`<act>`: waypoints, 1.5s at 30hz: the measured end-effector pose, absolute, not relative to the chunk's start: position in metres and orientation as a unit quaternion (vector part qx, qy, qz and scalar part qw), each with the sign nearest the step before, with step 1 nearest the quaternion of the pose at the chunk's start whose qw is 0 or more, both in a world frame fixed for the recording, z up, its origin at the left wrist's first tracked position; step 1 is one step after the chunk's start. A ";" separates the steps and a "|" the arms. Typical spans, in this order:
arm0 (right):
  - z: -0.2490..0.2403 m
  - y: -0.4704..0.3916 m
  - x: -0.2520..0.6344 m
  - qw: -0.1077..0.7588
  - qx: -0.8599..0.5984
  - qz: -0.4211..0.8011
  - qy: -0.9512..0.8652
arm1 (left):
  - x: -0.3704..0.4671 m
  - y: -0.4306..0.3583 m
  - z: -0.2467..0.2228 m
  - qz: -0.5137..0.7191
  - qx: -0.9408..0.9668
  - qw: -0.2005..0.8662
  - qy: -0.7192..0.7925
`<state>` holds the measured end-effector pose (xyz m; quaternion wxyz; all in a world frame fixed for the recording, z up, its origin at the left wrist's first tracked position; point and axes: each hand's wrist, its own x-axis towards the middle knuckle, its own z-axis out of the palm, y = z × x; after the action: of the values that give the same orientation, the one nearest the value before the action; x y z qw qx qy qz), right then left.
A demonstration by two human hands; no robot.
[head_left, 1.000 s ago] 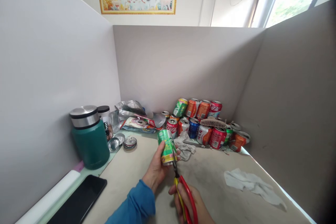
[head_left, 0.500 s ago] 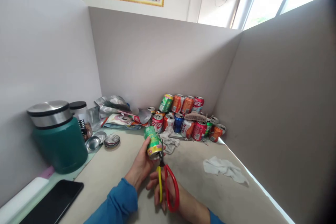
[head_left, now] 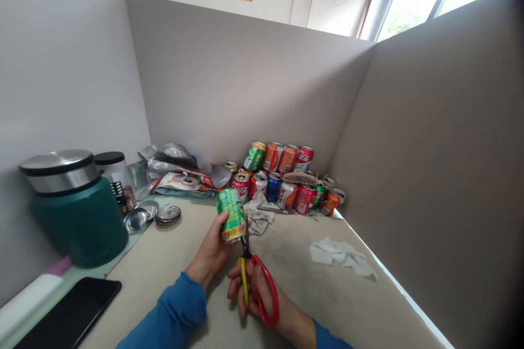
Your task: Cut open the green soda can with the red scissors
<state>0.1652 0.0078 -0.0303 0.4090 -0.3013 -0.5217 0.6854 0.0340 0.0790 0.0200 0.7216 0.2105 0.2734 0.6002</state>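
A green and yellow drink can (head_left: 231, 212) is held tilted above the table by my left hand (head_left: 213, 245), its fingers wrapped round the can's side. My right hand (head_left: 256, 289) grips a pair of scissors (head_left: 266, 294) with one red and one yellow handle, fingers through the loops. The dark blades are at the can's lower right edge, near its yellow end. Whether a blade is inside the can I cannot tell. A crumpled white cloth (head_left: 258, 215) lies just behind the can.
Several drink cans (head_left: 286, 194) are stacked against the back panel. Cut metal sheets (head_left: 170, 158), can ends (head_left: 137, 220), a teal container (head_left: 79, 218) and a phone (head_left: 67, 311) are on the left. A white cloth (head_left: 341, 256) lies right.
The can has turned a little more upright in my left hand. The scissor handles look slightly wider apart. The whole view has shifted slightly, moving the scene left and up.
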 end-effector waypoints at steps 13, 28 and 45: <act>-0.020 0.005 0.165 0.385 -0.349 0.698 -0.492 | 0.035 0.080 0.015 0.609 0.240 0.705 0.273; -0.016 0.004 0.165 0.382 -0.365 0.668 -0.524 | 0.036 0.079 0.015 0.593 0.266 0.712 0.266; -0.018 -0.004 0.161 0.395 -0.419 0.585 -0.572 | 0.035 0.078 0.017 0.604 0.263 0.708 0.255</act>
<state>0.1614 -0.0035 -0.0175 0.3950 -0.4188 -0.5716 0.5846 0.0349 0.0782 0.0169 0.7076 0.2630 0.2545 0.6045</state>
